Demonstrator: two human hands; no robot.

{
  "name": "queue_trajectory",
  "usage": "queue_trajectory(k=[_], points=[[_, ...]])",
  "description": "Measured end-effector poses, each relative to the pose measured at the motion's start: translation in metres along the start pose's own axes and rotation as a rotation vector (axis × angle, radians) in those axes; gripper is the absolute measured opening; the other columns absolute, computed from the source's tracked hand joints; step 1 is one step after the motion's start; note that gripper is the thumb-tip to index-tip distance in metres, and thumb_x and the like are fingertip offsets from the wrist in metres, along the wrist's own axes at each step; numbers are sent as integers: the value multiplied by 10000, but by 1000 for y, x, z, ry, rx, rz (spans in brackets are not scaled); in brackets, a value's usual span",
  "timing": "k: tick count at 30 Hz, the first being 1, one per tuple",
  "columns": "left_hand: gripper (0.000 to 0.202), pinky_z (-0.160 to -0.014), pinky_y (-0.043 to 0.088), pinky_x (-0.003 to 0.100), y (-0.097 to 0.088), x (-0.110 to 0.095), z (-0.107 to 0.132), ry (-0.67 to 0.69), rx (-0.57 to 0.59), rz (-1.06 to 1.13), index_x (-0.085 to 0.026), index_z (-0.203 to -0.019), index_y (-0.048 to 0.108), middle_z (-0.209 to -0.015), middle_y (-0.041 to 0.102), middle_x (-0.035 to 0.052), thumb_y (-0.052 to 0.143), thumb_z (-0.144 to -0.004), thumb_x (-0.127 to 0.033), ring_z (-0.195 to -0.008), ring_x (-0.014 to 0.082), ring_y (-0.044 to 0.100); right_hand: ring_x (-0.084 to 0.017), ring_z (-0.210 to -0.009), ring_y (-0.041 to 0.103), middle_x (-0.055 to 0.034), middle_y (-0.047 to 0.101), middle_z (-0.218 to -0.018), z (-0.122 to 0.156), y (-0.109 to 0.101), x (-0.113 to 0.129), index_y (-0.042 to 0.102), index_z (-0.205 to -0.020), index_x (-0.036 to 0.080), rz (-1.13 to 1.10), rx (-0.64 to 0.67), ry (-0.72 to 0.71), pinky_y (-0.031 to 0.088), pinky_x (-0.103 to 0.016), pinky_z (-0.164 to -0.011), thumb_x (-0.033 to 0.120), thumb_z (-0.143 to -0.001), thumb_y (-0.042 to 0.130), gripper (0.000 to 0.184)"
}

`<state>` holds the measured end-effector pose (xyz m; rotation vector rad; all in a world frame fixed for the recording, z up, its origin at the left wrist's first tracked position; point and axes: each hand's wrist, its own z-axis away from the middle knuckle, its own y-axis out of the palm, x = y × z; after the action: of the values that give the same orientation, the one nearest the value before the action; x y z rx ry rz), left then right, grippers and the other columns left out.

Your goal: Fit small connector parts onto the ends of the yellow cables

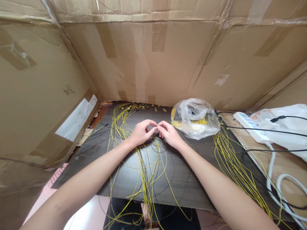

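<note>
Evidently working just left of the clear plastic bag (198, 131), above the dark tabletop (184, 179). Holding the left hand (143, 132) curled, thumb and forefinger pinched; holding the right hand (169, 132), nearer the bag, in a matching pinch, fingertips brought against those of the left. Gripping between both pairs of tips a tiny yellowish piece (157, 126), left of the bag and well apart from it. Cannot tell whether to call it a wire end or something loose; too small to make out.

Looping farther left of the bag, in a loose tangle, with yellow wires (119, 116). Running below the hands, nearer than the bag, and hanging past the front edge with more yellow strands (145, 179). Fanning down from beside the bag's right side, close to the right forearm, with another yellow bundle (230, 156). Scattered left of the bag, toward the back, with small yellow bits (155, 109).

Lying right of the bag, with a white power strip (251, 127) and, beyond it, a white plastic bag (287, 124). Closed in behind the bag by a cardboard wall (172, 73).
</note>
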<state>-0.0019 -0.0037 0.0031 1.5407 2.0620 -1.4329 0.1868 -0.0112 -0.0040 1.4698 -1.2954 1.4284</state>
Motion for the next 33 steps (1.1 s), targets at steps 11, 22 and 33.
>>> queue_trajectory(k=[11,22,33], points=[[99,-609,491,245,-1,-3,0,-26,0,-18,-177,-959,679,-885,732,14,650,-924,-266,-548,93,576,-130,-611,522,26,577,-740,1,1,1,572,-892,215,-8,-4,1,445,-280,-579,512,-866,636,305],[102,-605,492,242,-1,-4,0,-51,-1,-18,-184,-943,693,-851,737,7,662,-912,-276,-541,95,571,-130,-607,520,26,582,-740,2,1,3,559,-871,225,1,-6,5,458,-281,-588,523,-863,654,313],[112,-619,499,237,-1,0,1,41,-5,-30,-186,-1031,691,-918,706,18,631,-964,-253,-556,88,551,-128,-581,515,22,580,-691,0,0,3,566,-809,218,-11,2,17,430,-276,-587,578,-902,598,373]])
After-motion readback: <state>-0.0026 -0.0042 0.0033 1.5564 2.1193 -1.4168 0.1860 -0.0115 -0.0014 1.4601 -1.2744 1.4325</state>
